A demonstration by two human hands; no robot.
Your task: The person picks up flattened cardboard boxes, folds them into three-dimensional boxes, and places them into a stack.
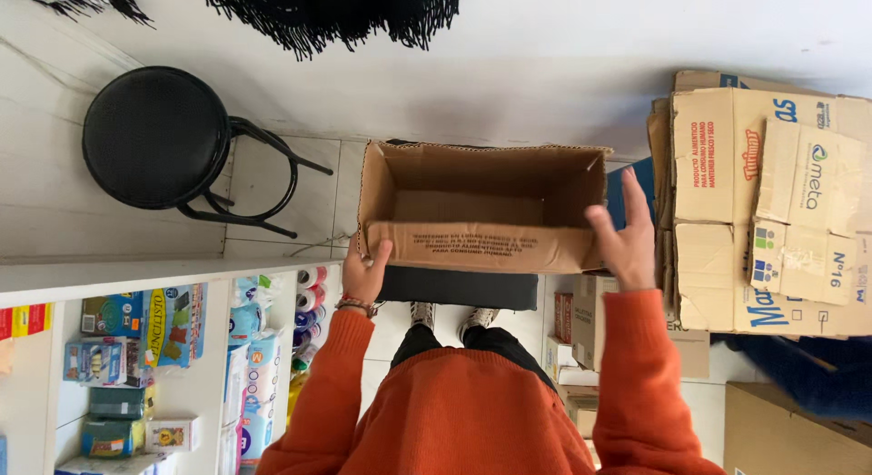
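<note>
Holding an open, empty cardboard box (481, 207) between left hand (363, 273) clasping the near-left corner and right hand (625, 239) pressed flat outside, calling for steady squeeze.

An open, empty cardboard box (481, 207) is held between both hands of a person in an orange sweater (472, 411). The left hand (363, 273) grips the box's near left corner, thumb on the front wall. The right hand (625, 239) lies flat against the right end, fingers (636, 198) pointing far. A black round stool (156, 137) stands far left. Flattened cardboard sheets (772, 212) are stacked at the right. Shelves (163, 366) with packaged goods sit near left.
</note>
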